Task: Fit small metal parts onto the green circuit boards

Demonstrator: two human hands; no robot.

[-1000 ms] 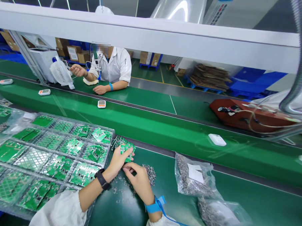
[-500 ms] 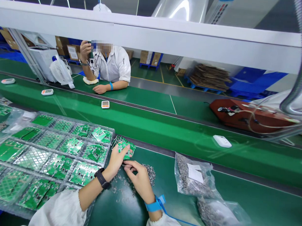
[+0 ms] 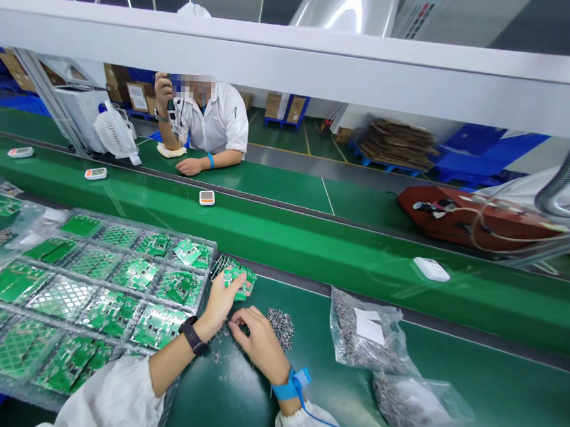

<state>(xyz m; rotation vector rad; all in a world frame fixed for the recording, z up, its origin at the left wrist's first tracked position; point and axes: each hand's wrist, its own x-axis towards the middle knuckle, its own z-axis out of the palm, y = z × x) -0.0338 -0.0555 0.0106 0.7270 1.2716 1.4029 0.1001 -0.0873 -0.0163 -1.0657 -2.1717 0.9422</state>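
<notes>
My left hand (image 3: 222, 299) wears a black wristband and is closed on a green circuit board (image 3: 235, 280), thumb on top. Behind it, more boards stand in a row (image 3: 221, 264) by the tray's corner. My right hand (image 3: 256, 335), with a blue wrist strap, is just below the board and apart from it. Its thumb and forefinger are bent together; whatever they hold is too small to tell. Beside it lies a heap of small metal parts (image 3: 281, 326), and loose small clear or metallic pieces (image 3: 222, 349) are scattered on the dark green table below.
At left, a clear compartment tray (image 3: 142, 300) holds several green boards. Bags of small metal parts (image 3: 365, 330) lie at right. A green conveyor (image 3: 289, 229) crosses beyond, carrying small white devices (image 3: 207, 198). Opposite, a person in white (image 3: 218, 122) sits near a fan (image 3: 113, 133).
My right hand has drawn slightly down and away from the board, its fingers curling closer. The white devices on the conveyor have shifted right. My left hand stays on the board.
</notes>
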